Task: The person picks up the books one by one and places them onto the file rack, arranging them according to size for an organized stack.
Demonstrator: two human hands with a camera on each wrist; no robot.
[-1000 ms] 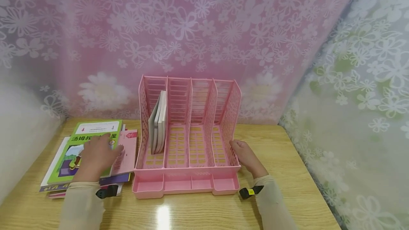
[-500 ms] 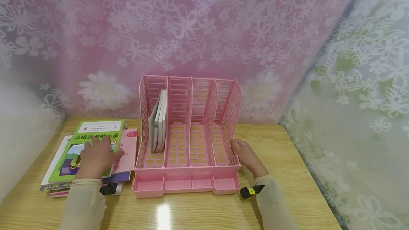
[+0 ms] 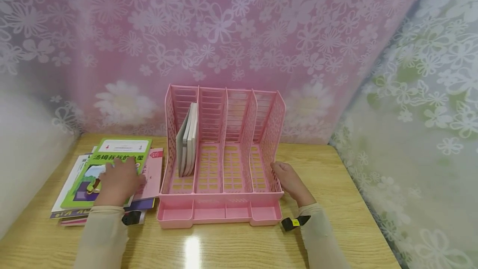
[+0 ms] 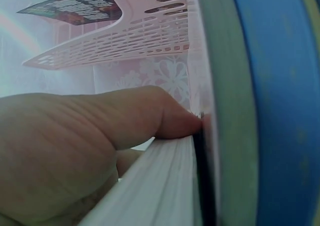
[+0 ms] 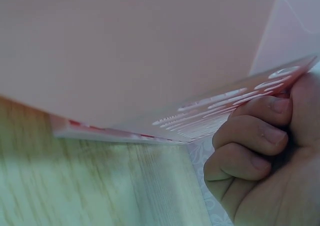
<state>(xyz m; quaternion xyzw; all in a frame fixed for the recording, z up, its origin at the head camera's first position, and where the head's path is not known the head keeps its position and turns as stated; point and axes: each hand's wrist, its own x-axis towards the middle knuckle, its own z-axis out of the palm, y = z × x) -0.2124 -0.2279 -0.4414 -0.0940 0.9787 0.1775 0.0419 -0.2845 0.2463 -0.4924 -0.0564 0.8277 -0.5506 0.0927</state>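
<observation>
My left hand (image 3: 120,181) lies over a green-covered book (image 3: 87,182) on top of a book pile at the left. In the left wrist view the thumb (image 4: 150,108) hooks over the edge of its white pages (image 4: 160,186), so the hand grips that book; the other fingers are mostly hidden. My right hand (image 3: 291,181) pinches the right side wall of a pink file rack (image 3: 239,199). Curled fingers (image 5: 250,136) show beside the slotted wall in the right wrist view. Several thin books (image 3: 188,144) lean upright in the rack's leftmost compartment.
Under the green book lie a pink book (image 3: 153,173), a white one (image 3: 67,192) and several more. A shallow divided tray forms the rack's front. Everything stands on a wooden table (image 3: 313,244), with a flowered pink curtain (image 3: 224,32) behind.
The green book has slid slightly to the right with my left hand, baring more of the white book at its left. My right hand keeps its hold on the rack.
</observation>
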